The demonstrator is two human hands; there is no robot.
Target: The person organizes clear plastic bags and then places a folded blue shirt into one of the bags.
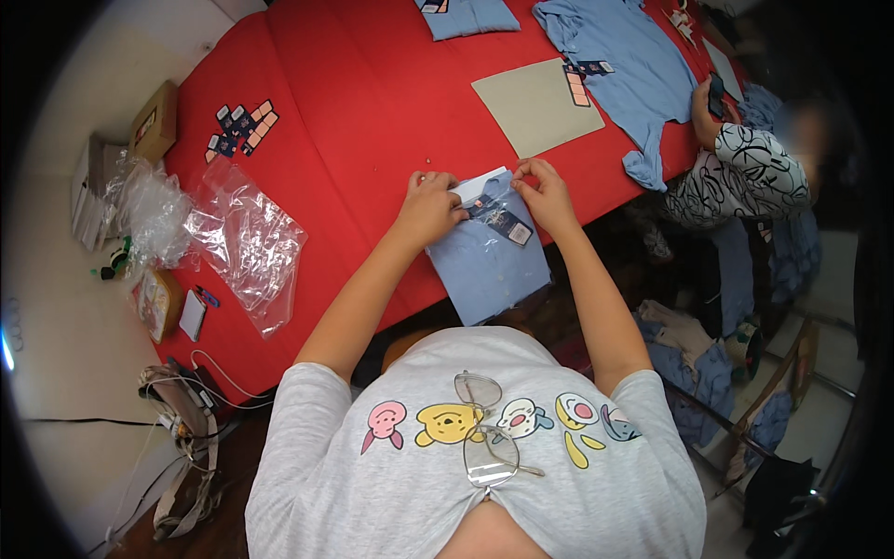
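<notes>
Nearest you, the folded blue shirt (480,270) in a clear bag (528,281) overhangs the red table (372,121). Your right hand (548,197) pinches its top corner; your left hand (430,207) touches the opposite side, grip unclear. Beyond lies a beige board (535,110).

Your left forearm (366,296) slants up from the lower centre of the frame, ending in your left hand (432,207), back upward, fingers bent and thumb pointing rightward. Your right forearm (596,289) rises from right of centre, leaning left, and your right hand (544,197) faces its partner near upper centre, fingers curled, thumb close to the forefinger.
</notes>
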